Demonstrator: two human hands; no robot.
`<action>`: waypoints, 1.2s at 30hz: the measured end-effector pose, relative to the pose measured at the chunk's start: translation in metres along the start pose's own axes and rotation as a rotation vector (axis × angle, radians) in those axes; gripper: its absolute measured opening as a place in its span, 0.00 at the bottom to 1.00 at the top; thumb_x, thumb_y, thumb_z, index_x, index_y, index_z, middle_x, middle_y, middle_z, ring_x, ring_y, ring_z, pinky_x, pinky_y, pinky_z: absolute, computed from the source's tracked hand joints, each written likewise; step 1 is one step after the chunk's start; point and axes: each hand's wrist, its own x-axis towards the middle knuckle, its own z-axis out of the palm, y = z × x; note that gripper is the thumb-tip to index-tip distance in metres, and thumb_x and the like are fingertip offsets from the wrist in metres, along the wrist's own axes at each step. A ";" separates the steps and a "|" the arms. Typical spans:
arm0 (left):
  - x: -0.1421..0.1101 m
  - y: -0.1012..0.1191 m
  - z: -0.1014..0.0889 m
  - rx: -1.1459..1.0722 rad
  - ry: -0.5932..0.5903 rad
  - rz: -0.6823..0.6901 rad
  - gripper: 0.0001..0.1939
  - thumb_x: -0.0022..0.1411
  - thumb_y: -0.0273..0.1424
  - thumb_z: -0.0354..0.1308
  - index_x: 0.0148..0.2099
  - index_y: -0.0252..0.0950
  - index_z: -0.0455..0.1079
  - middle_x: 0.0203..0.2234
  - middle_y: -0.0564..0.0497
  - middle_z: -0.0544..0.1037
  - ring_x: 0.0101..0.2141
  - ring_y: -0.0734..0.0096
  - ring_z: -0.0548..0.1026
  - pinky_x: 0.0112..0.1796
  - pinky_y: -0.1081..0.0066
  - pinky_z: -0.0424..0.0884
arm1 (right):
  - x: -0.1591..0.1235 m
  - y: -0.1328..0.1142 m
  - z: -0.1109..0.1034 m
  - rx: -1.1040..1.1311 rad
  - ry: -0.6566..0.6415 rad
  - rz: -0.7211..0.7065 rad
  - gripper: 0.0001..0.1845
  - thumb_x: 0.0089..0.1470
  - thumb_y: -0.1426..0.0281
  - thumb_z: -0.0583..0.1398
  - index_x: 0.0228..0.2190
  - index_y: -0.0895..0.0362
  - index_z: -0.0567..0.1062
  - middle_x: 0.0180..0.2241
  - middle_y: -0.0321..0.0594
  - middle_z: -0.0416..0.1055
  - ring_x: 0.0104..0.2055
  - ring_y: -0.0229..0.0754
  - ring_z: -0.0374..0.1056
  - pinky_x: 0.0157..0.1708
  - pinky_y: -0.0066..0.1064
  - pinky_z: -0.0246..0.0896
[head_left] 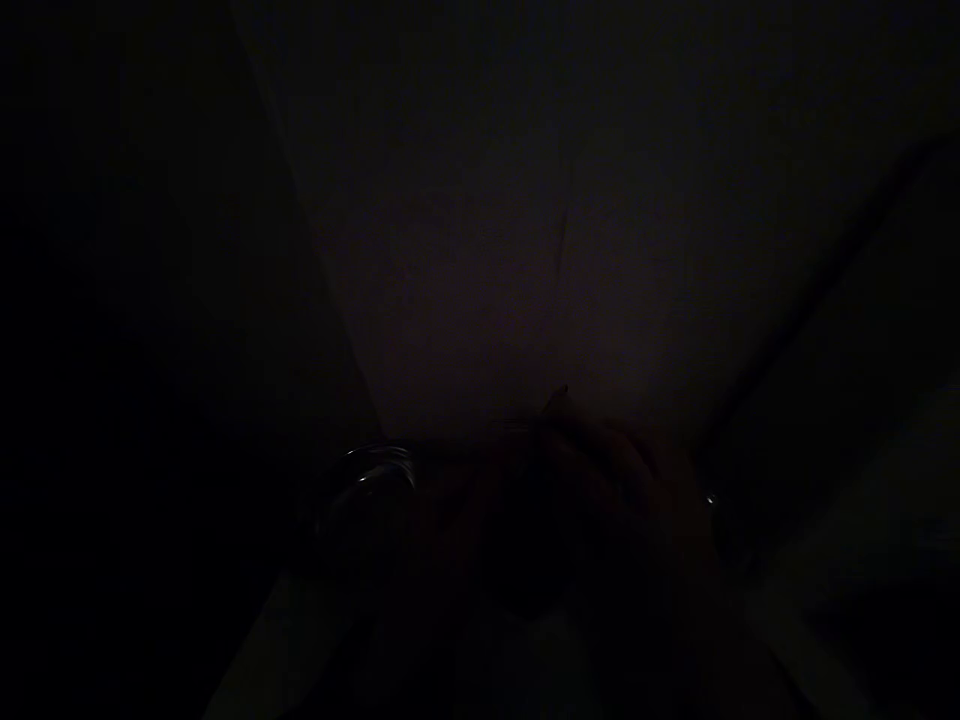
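Note:
The view is very dark, so most outlines are faint. My right hand (622, 470) reaches in from the lower right, its fingers bent toward the left. A thin dark strip (480, 445) runs leftward from its fingertips, and its kind cannot be made out. My left hand (442, 515) is barely visible lower down, to the left of the right one; its fingers are lost in shadow. Close beside it, a shiny, curved, ring-like thing (382, 465) catches the light.
A broad pale surface (480, 300) spreads beyond the hands, with a straight edge on its left. A dark diagonal band (817, 295) crosses at the right. One small bright glint (712, 499) shows near my right wrist. Deep shadow covers the far left.

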 end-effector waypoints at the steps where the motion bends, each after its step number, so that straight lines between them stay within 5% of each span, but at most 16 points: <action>1: 0.000 -0.003 -0.001 0.023 0.037 -0.019 0.15 0.56 0.45 0.59 0.34 0.39 0.76 0.29 0.50 0.80 0.34 0.62 0.78 0.32 0.69 0.73 | 0.001 0.004 -0.001 -0.002 -0.014 0.017 0.14 0.59 0.73 0.55 0.46 0.60 0.74 0.46 0.48 0.73 0.43 0.51 0.65 0.41 0.46 0.62; 10: 0.006 -0.010 -0.005 0.016 0.073 0.011 0.14 0.54 0.43 0.60 0.35 0.39 0.77 0.30 0.47 0.81 0.35 0.60 0.78 0.31 0.69 0.73 | -0.002 -0.011 -0.001 0.070 -0.030 -0.081 0.13 0.58 0.73 0.56 0.45 0.55 0.74 0.47 0.43 0.73 0.46 0.49 0.63 0.46 0.47 0.57; 17: 0.003 -0.008 -0.001 0.008 0.040 0.073 0.14 0.54 0.44 0.59 0.30 0.39 0.76 0.25 0.50 0.80 0.30 0.62 0.77 0.28 0.70 0.72 | 0.005 0.009 -0.004 -0.029 -0.064 0.037 0.14 0.59 0.72 0.55 0.46 0.59 0.74 0.44 0.47 0.74 0.43 0.50 0.65 0.42 0.46 0.58; 21: 0.003 -0.010 -0.006 0.014 0.067 0.112 0.10 0.53 0.40 0.61 0.31 0.40 0.76 0.27 0.50 0.81 0.33 0.61 0.78 0.29 0.71 0.72 | 0.003 0.000 -0.004 0.043 -0.038 -0.061 0.13 0.58 0.73 0.55 0.44 0.57 0.75 0.44 0.45 0.74 0.44 0.49 0.65 0.46 0.48 0.57; 30: 0.001 -0.001 0.000 0.009 0.013 0.034 0.14 0.56 0.43 0.58 0.30 0.38 0.77 0.26 0.48 0.81 0.31 0.62 0.78 0.30 0.70 0.71 | 0.005 0.006 -0.004 -0.006 -0.039 0.021 0.13 0.58 0.72 0.55 0.43 0.58 0.75 0.42 0.46 0.74 0.42 0.49 0.65 0.44 0.49 0.59; 36: -0.003 0.005 0.000 0.041 0.092 -0.005 0.13 0.55 0.43 0.59 0.31 0.39 0.77 0.27 0.49 0.81 0.32 0.61 0.78 0.29 0.70 0.73 | 0.002 -0.006 -0.003 0.076 -0.010 -0.079 0.12 0.57 0.72 0.56 0.42 0.54 0.75 0.42 0.43 0.74 0.45 0.48 0.64 0.51 0.52 0.54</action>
